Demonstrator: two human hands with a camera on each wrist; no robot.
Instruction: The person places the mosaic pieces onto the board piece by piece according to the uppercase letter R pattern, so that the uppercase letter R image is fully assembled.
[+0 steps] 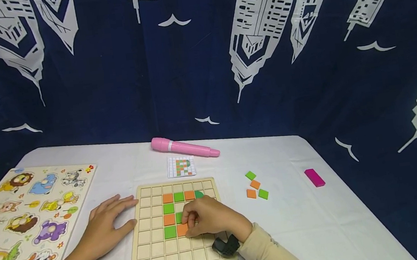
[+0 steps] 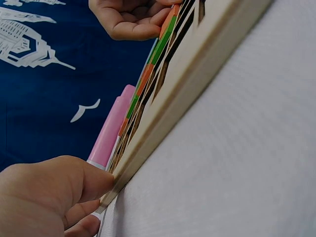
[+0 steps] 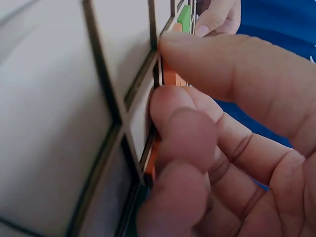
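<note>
A wooden grid board (image 1: 152, 251) lies on the table, with orange and green square tiles and a rounded dark green piece (image 1: 198, 194) set in its cells. My right hand (image 1: 212, 217) is over the board, fingers curled, thumb and index finger pinching an orange tile (image 3: 170, 74) at its cell. The hand covers part of the cells to the right. My left hand (image 1: 105, 225) rests at the board's left edge, fingers extended; thumb and fingertips touch the wooden rim (image 2: 163, 118).
Behind the board lie a pattern card (image 1: 181, 166) and a pink pen-shaped stick (image 1: 185, 147). Several loose tiles (image 1: 251, 193) lie to the right, with a magenta block (image 1: 315, 177) farther out. An animal puzzle board (image 1: 36, 231) fills the left side.
</note>
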